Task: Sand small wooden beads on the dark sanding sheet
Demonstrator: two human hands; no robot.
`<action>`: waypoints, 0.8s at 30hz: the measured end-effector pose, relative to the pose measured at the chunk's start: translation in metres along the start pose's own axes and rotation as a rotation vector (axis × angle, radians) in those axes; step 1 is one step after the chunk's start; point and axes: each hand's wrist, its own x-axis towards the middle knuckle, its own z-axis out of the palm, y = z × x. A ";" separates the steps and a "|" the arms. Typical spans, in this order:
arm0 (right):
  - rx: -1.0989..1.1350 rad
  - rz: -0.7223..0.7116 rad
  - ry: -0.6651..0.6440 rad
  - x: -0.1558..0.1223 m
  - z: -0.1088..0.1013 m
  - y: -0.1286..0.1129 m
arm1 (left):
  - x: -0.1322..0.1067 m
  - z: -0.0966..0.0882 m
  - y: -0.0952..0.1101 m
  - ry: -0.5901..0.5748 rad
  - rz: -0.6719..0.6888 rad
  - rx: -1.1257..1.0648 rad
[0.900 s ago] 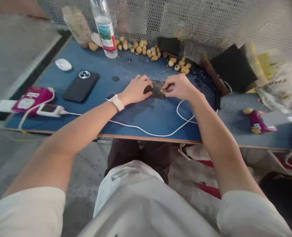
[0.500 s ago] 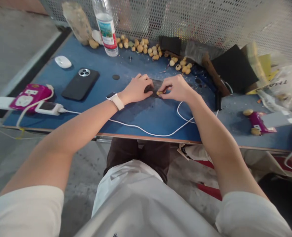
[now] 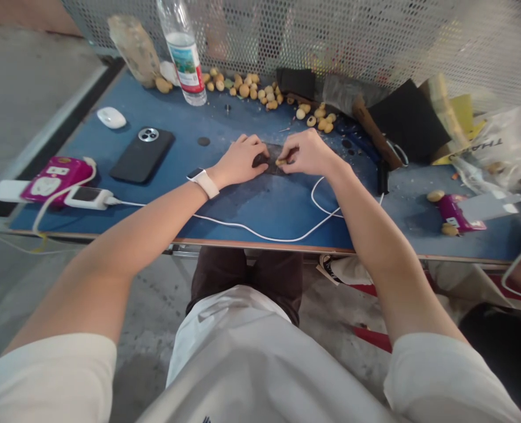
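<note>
A dark grey strip (image 3: 274, 151) that looks like sandpaper lies flat on the blue tabletop between my hands. Its left end is under the curled fingers of my left hand (image 3: 241, 161), where a darker patch shows between thumb and fingers. In a pinch of thumb and fingertips, my right hand (image 3: 307, 154) holds a small tan piece (image 3: 280, 162) against the strip; its exact kind is too small to tell. A pale-banded watch (image 3: 205, 181) sits on my left wrist.
Round tan fruits or nuts (image 3: 244, 90) lie along the back by a water bottle (image 3: 185, 69). To the left are a phone (image 3: 142, 155), a white mouse-shaped case (image 3: 112, 117) and a magenta power strip (image 3: 57, 176). A white cable (image 3: 260, 236) runs along the front; black sheets (image 3: 413, 120) lean right.
The view has shifted slightly. My left hand stays on the strip, and my right hand keeps its pinch on the small tan piece, which has moved a little upward over the strip.
</note>
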 end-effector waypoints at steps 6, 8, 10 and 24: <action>0.057 -0.005 -0.008 -0.003 0.006 -0.010 | 0.001 0.002 0.001 -0.011 0.000 -0.012; 0.042 0.001 0.012 -0.002 0.008 -0.011 | 0.001 0.003 0.001 0.004 -0.006 -0.005; 0.040 -0.011 -0.019 -0.002 0.009 -0.013 | 0.001 0.003 0.001 0.013 0.000 -0.007; 0.070 0.014 -0.104 -0.018 -0.013 -0.012 | -0.002 -0.004 0.007 0.001 -0.001 -0.019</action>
